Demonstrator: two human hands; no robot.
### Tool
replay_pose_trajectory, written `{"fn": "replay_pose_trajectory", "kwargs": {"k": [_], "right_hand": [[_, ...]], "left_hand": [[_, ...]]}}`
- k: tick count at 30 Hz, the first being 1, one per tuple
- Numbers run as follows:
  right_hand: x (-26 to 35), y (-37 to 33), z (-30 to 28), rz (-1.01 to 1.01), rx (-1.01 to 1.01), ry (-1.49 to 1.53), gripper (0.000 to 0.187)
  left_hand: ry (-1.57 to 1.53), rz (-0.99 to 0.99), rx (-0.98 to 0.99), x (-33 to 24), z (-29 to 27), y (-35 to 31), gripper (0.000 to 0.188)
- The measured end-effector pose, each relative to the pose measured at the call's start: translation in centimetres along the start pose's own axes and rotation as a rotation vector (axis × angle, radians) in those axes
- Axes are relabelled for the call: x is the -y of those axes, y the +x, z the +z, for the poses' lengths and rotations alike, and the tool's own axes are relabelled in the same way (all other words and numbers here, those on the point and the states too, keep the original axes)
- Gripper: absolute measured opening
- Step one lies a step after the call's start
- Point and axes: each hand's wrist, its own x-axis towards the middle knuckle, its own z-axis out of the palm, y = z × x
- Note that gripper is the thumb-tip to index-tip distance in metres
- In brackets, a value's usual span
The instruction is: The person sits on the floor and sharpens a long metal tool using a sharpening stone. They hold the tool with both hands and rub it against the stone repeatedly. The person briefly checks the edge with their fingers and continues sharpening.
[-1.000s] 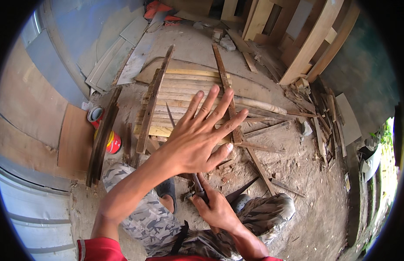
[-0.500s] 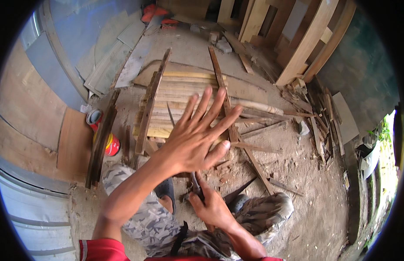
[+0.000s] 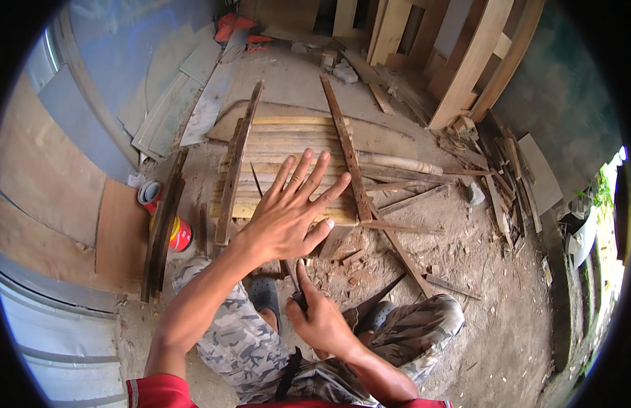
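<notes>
My left hand (image 3: 285, 221) is spread open, palm down, in front of the slats and hides part of them. Nothing shows in its grasp. Below it, my right hand (image 3: 323, 325) is closed around the handle end of a long, narrow, pointed blade (image 3: 255, 178), index finger stretched along it. The blade's tip shows left of my left fingers; its middle is hidden behind that hand, so its exact kind is unclear. Pale wooden slats (image 3: 295, 130) lie side by side, with one dark wooden strip (image 3: 239, 163) and another dark strip (image 3: 344, 146) across them.
Dark boards (image 3: 164, 228) lean at left beside a red and yellow can (image 3: 181, 234). A dark pointed flat piece (image 3: 380, 298) lies by my right foot. Scrap wood (image 3: 495, 177) is heaped at right. Wooden frames (image 3: 475, 64) stand at the back right.
My left hand has moved slightly down and left. The blade's tip has shifted a little left, and my right hand stays closed on the handle.
</notes>
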Motion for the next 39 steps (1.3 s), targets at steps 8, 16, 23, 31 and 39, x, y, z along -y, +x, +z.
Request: {"fn": "replay_pose_trajectory", "kwargs": {"k": [8, 16, 23, 31, 39], "right_hand": [[0.3, -0.1, 0.0, 0.003, 0.028, 0.065, 0.072], [0.0, 0.2, -0.5, -0.015, -0.051, 0.075, 0.072], [0.6, 0.5, -1.3, 0.017, 0.020, 0.043, 0.073], [0.9, 0.7, -1.8, 0.012, 0.013, 0.050, 0.073], [-0.6, 0.3, -1.4, 0.016, -0.055, 0.055, 0.072]], "left_hand": [[-0.109, 0.066, -0.032, 0.0, -0.9, 0.5, 0.074], [-0.136, 0.123, -0.088, -1.0, -1.6, 0.7, 0.074], [-0.149, -0.006, 0.067, 0.0, 0.7, 2.2, 0.076], [-0.053, 0.025, 0.017, -0.9, 0.0, 1.9, 0.075], [0.000, 0.124, -0.056, -2.0, -2.1, 2.4, 0.073]]}}
